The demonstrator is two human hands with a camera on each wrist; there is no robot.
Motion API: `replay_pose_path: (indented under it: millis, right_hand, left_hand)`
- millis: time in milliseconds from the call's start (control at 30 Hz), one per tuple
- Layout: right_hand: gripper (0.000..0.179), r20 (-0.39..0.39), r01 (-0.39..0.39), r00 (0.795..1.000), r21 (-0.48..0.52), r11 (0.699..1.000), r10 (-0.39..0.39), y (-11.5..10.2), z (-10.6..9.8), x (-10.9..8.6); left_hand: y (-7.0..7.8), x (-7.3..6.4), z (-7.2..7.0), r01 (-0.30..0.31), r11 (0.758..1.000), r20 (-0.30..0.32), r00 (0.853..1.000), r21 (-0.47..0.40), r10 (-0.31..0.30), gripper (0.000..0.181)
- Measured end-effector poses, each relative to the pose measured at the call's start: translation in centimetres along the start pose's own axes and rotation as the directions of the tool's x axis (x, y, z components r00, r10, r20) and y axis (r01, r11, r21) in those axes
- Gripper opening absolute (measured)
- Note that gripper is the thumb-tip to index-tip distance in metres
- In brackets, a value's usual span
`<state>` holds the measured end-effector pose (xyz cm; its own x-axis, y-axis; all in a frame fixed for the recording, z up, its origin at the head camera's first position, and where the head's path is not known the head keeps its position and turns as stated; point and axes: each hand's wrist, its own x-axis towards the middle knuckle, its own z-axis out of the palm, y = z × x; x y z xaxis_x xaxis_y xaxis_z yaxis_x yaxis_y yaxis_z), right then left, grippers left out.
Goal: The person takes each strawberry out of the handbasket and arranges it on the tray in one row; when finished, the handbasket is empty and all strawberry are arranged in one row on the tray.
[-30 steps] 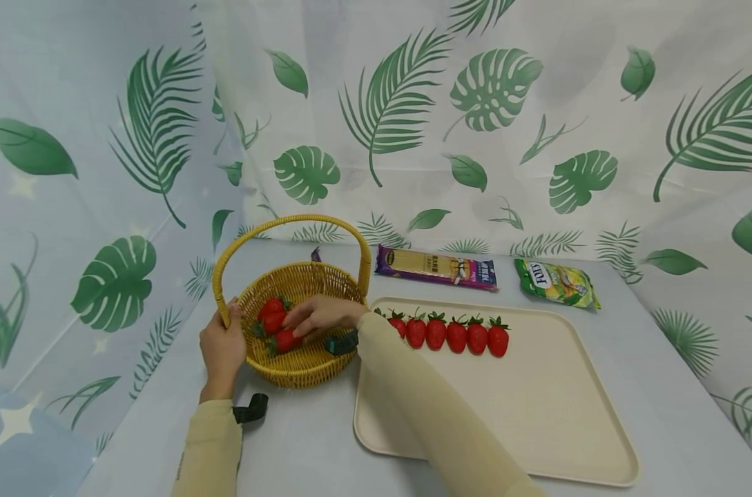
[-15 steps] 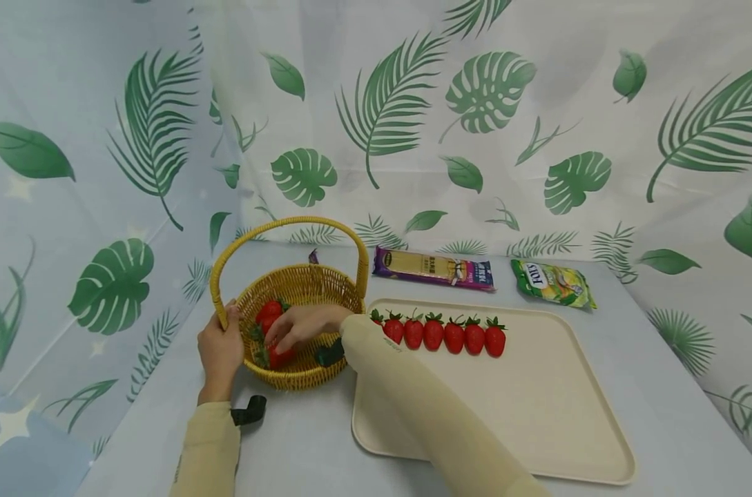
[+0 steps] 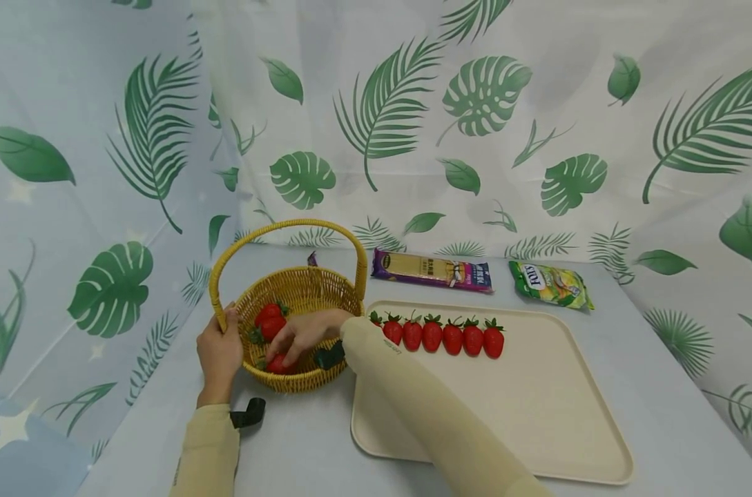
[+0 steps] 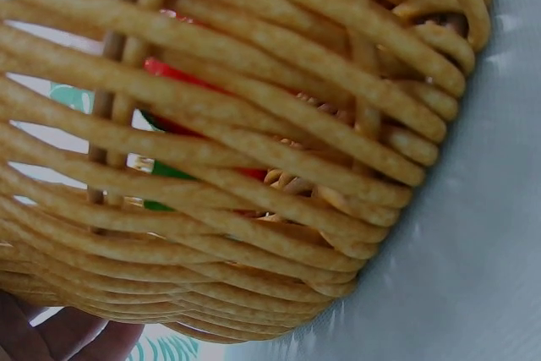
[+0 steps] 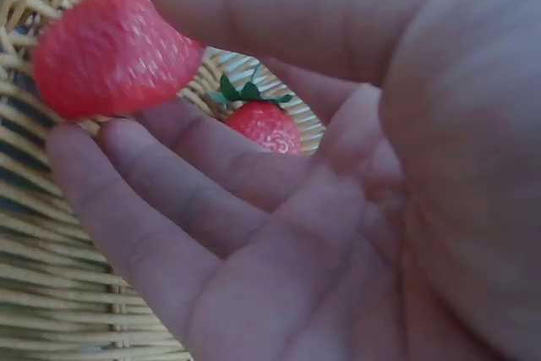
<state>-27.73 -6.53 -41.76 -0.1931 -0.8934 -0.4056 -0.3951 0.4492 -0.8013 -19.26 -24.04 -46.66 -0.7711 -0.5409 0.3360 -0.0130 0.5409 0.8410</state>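
Observation:
A yellow wicker basket (image 3: 310, 283) with a tall arched handle stands at the left of the table. My left hand (image 3: 219, 355) grips its left rim at the foot of the handle; in the left wrist view, fingertips (image 4: 72, 336) show below the weave. Inside the basket my right hand (image 3: 307, 334) pinches a strawberry (image 3: 277, 364) near the front wall. The right wrist view has the thumb over this strawberry (image 5: 114, 52) and the fingers beneath it. Two more strawberries (image 3: 270, 323) lie at the basket's left side.
Right of the basket lies a beige tray (image 3: 506, 414), with several strawberries (image 3: 452, 338) in a row along its back, partly behind the right sleeve. A purple noodle packet (image 3: 431, 269) and a green Fox's bag (image 3: 551, 284) lie behind the tray. Leaf-print cloth hangs behind and beside.
My right hand has moved slightly left and nearer, taking hold of the front strawberry and shifting it toward the basket's near wall. The left hand keeps its hold on the rim.

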Motion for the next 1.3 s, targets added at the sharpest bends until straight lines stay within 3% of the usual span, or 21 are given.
replay_pose_path:
  millis: [200, 367, 800, 1300]
  right_hand:
    - [0.037, 0.055, 0.011, 0.998, 0.081, 0.997, -0.016, 0.6, -0.1, 0.2]
    - [0.041, 0.093, 0.042, 0.995, 0.024, 0.999, -0.044, 0.1, 0.0, 0.2]
    - [0.034, 0.059, 0.042, 0.997, 0.015, 0.999, -0.043, 0.4, 0.3, 0.7]
    - [0.032, -0.139, 0.088, 0.988, 0.17, 0.982, -0.065, -0.7, -0.8, -2.4]
  left_hand:
    - [0.0, 0.1, 0.0, 0.002, 1.0, 0.004, 1.0, -0.005, -0.002, 0.043]
    - [0.1, 0.2, -0.1, 0.005, 1.0, 0.004, 1.0, -0.006, -0.005, 0.044]
    - [0.1, 0.1, -0.1, 0.02, 1.0, 0.006, 1.0, -0.007, -0.02, 0.042]
    - [0.0, 0.2, 0.1, 0.018, 1.0, 0.006, 1.0, 0.01, -0.018, 0.045]
